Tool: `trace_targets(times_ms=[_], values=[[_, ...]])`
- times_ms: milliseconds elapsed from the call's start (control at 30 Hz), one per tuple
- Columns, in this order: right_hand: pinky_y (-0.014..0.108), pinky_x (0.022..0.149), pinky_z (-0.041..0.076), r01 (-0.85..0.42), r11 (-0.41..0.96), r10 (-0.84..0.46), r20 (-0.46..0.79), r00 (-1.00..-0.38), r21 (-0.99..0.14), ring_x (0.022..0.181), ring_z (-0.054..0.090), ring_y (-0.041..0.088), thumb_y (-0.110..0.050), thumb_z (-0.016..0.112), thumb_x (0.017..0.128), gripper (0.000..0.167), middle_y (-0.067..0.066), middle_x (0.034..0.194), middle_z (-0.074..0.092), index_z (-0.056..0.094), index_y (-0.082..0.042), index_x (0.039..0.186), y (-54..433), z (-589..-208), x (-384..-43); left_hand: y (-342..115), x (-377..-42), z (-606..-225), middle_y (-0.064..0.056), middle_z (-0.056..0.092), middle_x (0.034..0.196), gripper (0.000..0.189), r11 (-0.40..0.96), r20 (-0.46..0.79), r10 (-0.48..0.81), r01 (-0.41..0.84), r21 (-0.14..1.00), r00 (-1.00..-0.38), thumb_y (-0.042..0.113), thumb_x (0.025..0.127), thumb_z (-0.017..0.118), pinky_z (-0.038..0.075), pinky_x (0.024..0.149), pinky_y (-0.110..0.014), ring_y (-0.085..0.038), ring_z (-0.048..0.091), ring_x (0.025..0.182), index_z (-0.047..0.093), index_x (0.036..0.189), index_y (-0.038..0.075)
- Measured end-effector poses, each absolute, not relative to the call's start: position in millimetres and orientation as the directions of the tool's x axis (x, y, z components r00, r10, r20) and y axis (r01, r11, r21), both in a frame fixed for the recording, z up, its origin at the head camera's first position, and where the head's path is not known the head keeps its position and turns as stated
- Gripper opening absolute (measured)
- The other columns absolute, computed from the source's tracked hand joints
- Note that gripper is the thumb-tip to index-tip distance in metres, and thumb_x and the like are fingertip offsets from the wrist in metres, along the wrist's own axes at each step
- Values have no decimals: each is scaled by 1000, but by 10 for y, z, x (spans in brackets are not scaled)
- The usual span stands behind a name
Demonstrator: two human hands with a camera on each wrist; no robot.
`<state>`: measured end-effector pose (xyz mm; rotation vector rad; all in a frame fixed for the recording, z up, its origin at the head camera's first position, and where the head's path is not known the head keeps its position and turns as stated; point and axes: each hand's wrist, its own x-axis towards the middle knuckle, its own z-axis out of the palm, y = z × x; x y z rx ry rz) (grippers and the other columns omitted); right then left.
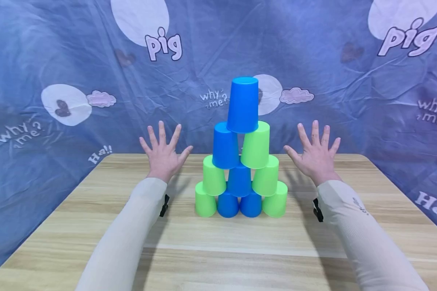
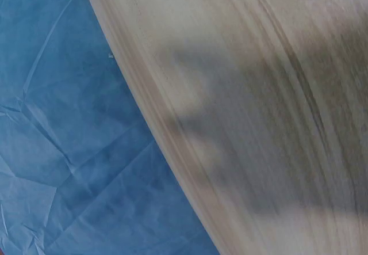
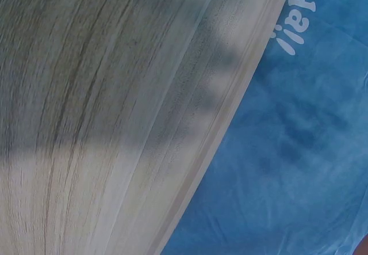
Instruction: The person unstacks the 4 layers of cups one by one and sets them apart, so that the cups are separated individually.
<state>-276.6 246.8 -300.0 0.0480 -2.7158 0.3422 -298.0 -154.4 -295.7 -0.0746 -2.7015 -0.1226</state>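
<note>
Blue printed cloth (image 1: 211, 48) backs a wood-grain counter (image 1: 218, 246); I count five blue cups (image 1: 242, 106) and five green cups (image 1: 255, 145), pyramid-stacked mid-counter, 4-3-2-1, between left hand (image 1: 164, 158) and right hand (image 1: 315, 158), fingers spread apart.

Between my one left hand (image 1: 164, 160) and one right hand (image 1: 316, 160) I count five blue cups (image 1: 243, 106) and five green cups (image 1: 255, 146), ten in all, in four rows: one, two, three, four. Behind my fingers are two sleeves (image 1: 125, 234) and two black pieces (image 1: 164, 205), one per wrist. Below my hands is one table (image 1: 240, 252); beyond them, two "pig" prints (image 1: 163, 44).
</note>
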Motion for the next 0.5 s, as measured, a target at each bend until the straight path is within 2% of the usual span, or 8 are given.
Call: trace_targets(times_ms=[167, 333, 500], values=[[69, 98, -16, -80, 968, 18, 382, -924, -239, 134, -26, 39, -69, 25, 88, 80, 15, 152, -18, 0, -25, 150, 2465, -2998, -2752, -1554, -2998, -2997, -12, -19, 153, 75, 994, 420, 37, 78, 80, -907, 74, 85, 23, -16, 101, -66, -35, -35, 130, -4, 146, 41], [68, 99, -17, -114, 948, 1, 363, -932, -297, 134, -27, 38, -68, 28, 88, 81, 15, 151, -20, -3, -25, 149, 2450, -2988, -2698, -1575, -2994, -2975, -10, -24, 152, 75, 992, 446, 32, 83, 96, -894, 75, 84, 22, -18, 101, -66, -34, -35, 130, -6, 145, 42], [65, 102, -16, -192, 910, -48, 364, -930, -368, 135, -26, 35, -62, 33, 90, 79, 14, 151, -21, -3, -24, 149, 2428, -2975, -2610, -1537, -2963, -2849, -10, -23, 152, 72, 970, 507, 44, 158, 184, -861, 72, 86, 24, -19, 100, -65, -33, -34, 131, -5, 145, 42]])
